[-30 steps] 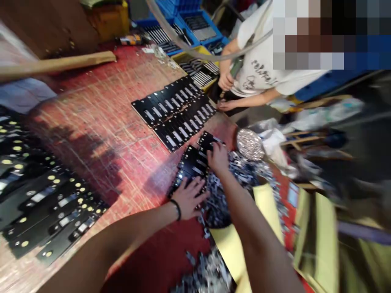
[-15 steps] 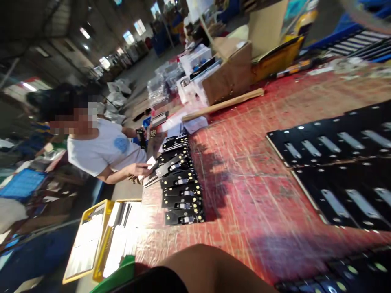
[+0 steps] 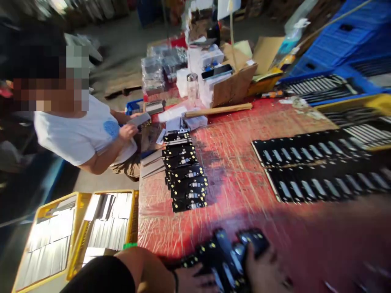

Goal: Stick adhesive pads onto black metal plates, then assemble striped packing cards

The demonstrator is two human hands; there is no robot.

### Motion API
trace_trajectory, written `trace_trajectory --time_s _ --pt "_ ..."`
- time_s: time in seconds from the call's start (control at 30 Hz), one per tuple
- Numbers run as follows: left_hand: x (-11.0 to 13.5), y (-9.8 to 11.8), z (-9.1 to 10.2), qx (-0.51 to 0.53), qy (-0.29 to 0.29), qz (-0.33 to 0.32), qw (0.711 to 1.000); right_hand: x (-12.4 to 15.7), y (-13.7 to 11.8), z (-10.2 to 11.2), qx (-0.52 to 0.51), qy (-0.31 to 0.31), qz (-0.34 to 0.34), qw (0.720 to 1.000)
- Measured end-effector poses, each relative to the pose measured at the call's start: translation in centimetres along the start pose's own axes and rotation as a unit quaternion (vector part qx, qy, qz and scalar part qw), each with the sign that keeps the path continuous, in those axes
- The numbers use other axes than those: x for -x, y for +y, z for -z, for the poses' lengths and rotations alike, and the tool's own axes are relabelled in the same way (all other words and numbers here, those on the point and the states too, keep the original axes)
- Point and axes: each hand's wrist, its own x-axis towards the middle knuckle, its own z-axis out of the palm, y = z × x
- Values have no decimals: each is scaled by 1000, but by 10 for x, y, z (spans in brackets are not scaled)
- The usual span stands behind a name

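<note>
Both hands at the black plates, bottom of the frame

The black plates (image 3: 224,260) lie in an uneven cluster at the bottom centre of the frame, on the red worktop (image 3: 235,171), with pale strips and small yellow dots on them. The left hand (image 3: 192,280), a dark band (image 3: 175,280) at its wrist, is at the cluster's lower left, fingers apart and partly cut off by the frame edge. The right hand (image 3: 264,266) is at the cluster's right side, its thumb by a plate; blur hides its other fingers, so I cannot tell whether it is clamped on anything.

In the middle of the frame, more such plates overlap in a stack (image 3: 187,183). Two rows (image 3: 311,173) of black plates with pale strips run towards the right edge, side by side.

At the left, a co-worker (image 3: 70,128) in a white shirt holds a grey plate (image 3: 139,119). Below, in the lower left, two yellow crates (image 3: 134,215) hold pale flat pieces. A wooden strip (image 3: 220,110) lies across the upper centre, just in front of a cardboard box (image 3: 234,84), with a jar (image 3: 192,86) to the box's left. A blue crate (image 3: 365,84) with dark and pale pieces stands in the upper right.
</note>
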Motion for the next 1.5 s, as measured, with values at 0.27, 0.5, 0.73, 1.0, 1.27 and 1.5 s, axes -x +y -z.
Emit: trace_trajectory --time_s 0.27,0.5,0.73,1.0,1.27,1.5 --pt "89 33 11 607 -68 68 789 88 -47 -15 9 -122 30 992" --pt "78 17 -9 601 -5 194 775 180 39 -3 -102 1 -106 989" --pt "3 -67 -71 611 74 322 719 240 37 -6 7 -126 -109 986" --pt "-17 -74 -77 622 52 302 721 194 26 -10 7 -157 -112 981" --pt "-25 -65 -65 632 39 271 725 217 93 5 48 -138 -142 979" --pt "-24 -89 -83 635 59 293 712 204 78 14 -60 -57 -90 993"
